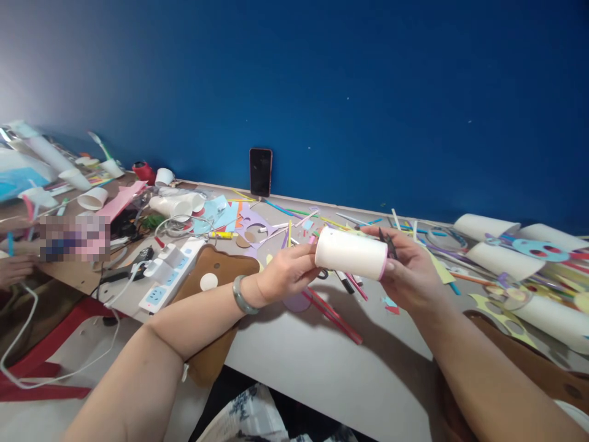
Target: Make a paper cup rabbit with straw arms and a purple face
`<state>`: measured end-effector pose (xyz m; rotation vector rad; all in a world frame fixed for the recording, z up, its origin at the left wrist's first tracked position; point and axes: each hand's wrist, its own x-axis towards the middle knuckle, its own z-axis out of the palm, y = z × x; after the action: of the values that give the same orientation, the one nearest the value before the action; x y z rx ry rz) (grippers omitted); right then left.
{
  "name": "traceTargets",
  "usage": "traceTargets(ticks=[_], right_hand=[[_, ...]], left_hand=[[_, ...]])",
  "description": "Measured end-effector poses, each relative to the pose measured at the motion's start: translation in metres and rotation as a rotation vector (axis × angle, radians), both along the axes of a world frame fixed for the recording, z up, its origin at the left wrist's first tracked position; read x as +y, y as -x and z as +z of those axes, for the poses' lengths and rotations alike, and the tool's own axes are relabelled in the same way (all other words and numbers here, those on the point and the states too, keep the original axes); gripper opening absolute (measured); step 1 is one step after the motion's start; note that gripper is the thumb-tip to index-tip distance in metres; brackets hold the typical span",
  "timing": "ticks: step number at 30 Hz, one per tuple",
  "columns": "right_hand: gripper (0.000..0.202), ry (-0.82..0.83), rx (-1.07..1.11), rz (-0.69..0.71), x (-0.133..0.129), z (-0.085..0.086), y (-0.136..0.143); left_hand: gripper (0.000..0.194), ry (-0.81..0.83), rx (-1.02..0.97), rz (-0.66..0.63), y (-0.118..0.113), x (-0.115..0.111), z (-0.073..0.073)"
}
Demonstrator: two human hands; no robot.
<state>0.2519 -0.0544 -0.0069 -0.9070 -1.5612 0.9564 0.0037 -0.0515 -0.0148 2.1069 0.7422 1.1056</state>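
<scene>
While my left hand [297, 269] pinches one end of a white paper cup [352, 253], my right hand [410, 265] grasps its opposite end and a black tool [389, 244], purple edging [383, 269] seemingly done, red straws [335, 317] below my grip unattached.

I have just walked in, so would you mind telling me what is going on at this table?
A person's left hand and right hand hold a white paper cup sideways above a cluttered table, the right hand at its purple-edged end. The right hand also has a small black object, too unclear to name. Red strips lie on the table, a phone stands against the blue wall, and a co-worker's hand shows at the left edge.
</scene>
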Motion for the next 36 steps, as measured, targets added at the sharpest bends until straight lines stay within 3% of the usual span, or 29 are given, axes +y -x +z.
traceTargets(ticks=[5,10,18,24,27,32,36], right_hand=[[0.051,-0.063,-0.037,-0.017,-0.003,0.0,0.0],[0.073,-0.109,-0.158,0.077,-0.01,0.009,0.005],[0.085,-0.093,-0.174,0.105,-0.014,0.005,0.01],[0.05,-0.149,-0.263,0.036,-0.018,0.007,0.013],[0.047,-0.234,-0.363,-0.062,-0.019,0.005,0.017],[0.06,-0.565,-0.647,-0.211,-0.017,-0.002,0.015],[0.065,-0.635,-0.71,-0.194,-0.015,-0.002,0.01]], left_hand=[[0.021,0.001,-0.001,0.042,-0.001,0.004,-0.006],[0.02,0.006,0.012,-0.002,0.0,0.008,-0.007],[0.025,-0.046,-0.01,0.06,0.001,0.012,-0.007],[0.03,-0.155,-0.032,0.029,0.001,0.009,-0.004],[0.028,-0.183,-0.063,-0.021,0.001,0.006,0.0],[0.022,-0.074,-0.164,0.166,0.0,0.003,0.005],[0.023,0.265,-0.261,0.057,-0.001,0.005,0.01]])
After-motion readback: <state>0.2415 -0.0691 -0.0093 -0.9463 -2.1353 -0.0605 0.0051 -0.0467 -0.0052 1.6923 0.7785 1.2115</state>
